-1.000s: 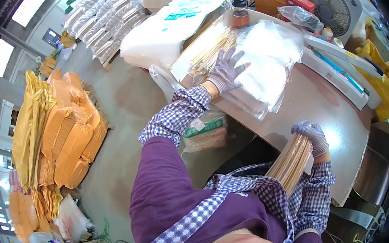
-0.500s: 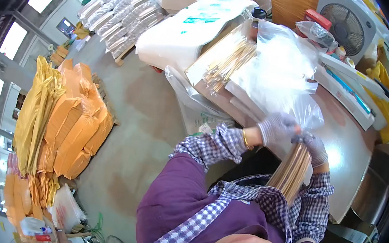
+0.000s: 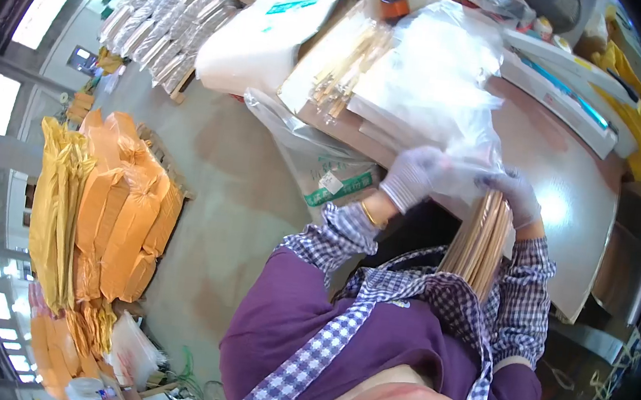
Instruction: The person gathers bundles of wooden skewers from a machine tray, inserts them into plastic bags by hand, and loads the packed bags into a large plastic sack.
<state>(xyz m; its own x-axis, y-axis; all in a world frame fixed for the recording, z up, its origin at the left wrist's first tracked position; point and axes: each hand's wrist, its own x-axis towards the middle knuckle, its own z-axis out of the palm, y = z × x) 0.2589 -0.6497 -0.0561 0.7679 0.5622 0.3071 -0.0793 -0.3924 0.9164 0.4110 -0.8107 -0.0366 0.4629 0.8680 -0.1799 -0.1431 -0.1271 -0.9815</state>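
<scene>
My left hand (image 3: 411, 180), in a pale glove with a yellow bracelet at the wrist, is closed on the edge of a clear plastic bag (image 3: 457, 182). Gloved as well, my right hand (image 3: 518, 199) wraps round the upper end of a bundle of thin wooden sticks (image 3: 477, 245), close to the bag's edge. The bundle slants down against my checked apron (image 3: 382, 286), and its lower end is hidden in the cloth. Whether the sticks' upper end is inside the bag cannot be made out. A pile of clear plastic bags (image 3: 430, 70) lies on the table beyond both hands.
Loose sticks (image 3: 348, 73) lie on the table (image 3: 570, 228) beside a white printed sack (image 3: 268, 36). A long white box-like tool (image 3: 561, 97) is at the right. Orange wrapped bundles (image 3: 129, 218) stand on the floor at left, with silvery packs (image 3: 167, 17) farther back.
My left hand has moved left, away from my right hand, drawing the plastic bag's edge out sideways. My right hand stays at the bundle's top. The whole view has shifted slightly.
</scene>
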